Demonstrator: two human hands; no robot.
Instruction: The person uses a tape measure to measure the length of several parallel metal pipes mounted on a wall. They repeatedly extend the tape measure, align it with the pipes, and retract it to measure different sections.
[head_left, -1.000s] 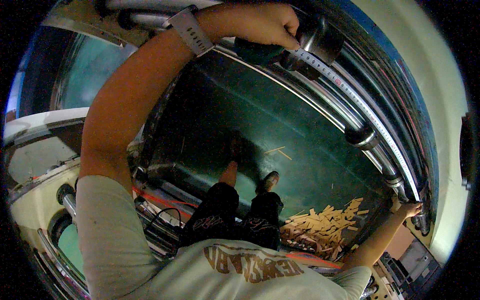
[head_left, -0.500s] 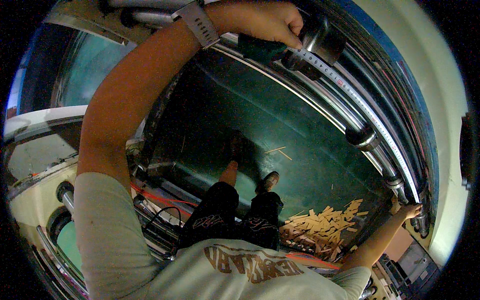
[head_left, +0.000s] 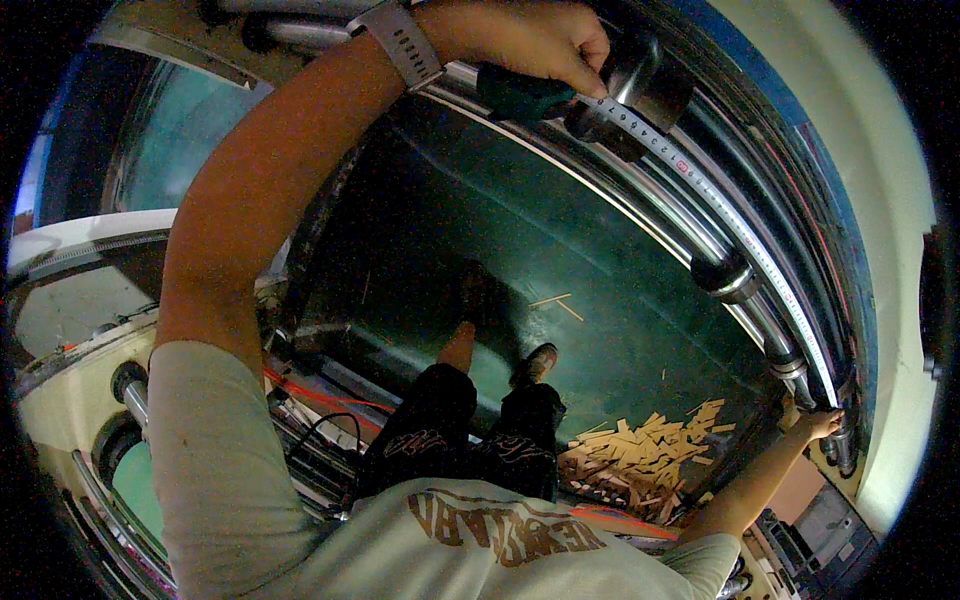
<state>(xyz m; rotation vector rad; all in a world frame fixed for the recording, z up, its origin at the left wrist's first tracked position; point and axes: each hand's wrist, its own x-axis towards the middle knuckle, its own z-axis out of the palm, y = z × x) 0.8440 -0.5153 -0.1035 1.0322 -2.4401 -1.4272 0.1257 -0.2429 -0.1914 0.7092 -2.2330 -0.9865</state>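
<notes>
A white tape measure blade (head_left: 738, 233) stretches along the metal rollers from upper middle to far right. My left hand (head_left: 545, 45), a grey-strapped watch on its wrist, is closed with thumb and fingers pinching the blade. A dark green, rounded object (head_left: 520, 95) shows just under that hand; whether it is the tape's case I cannot tell. At the blade's other end, my right hand (head_left: 824, 424) is closed on the tape beside the roller's end. Its fingertips are small and partly hidden.
A polished roller (head_left: 690, 225) with dark collars (head_left: 725, 276) runs beneath the tape. Below lies a dark green floor (head_left: 600, 330) with a heap of thin wooden strips (head_left: 645, 455) near my feet. Orange cables (head_left: 330, 398) and machine frames stand behind me.
Almost nothing differs. Both hands keep their hold on the tape, with only a very slight shift of the left wrist and the tape.
</notes>
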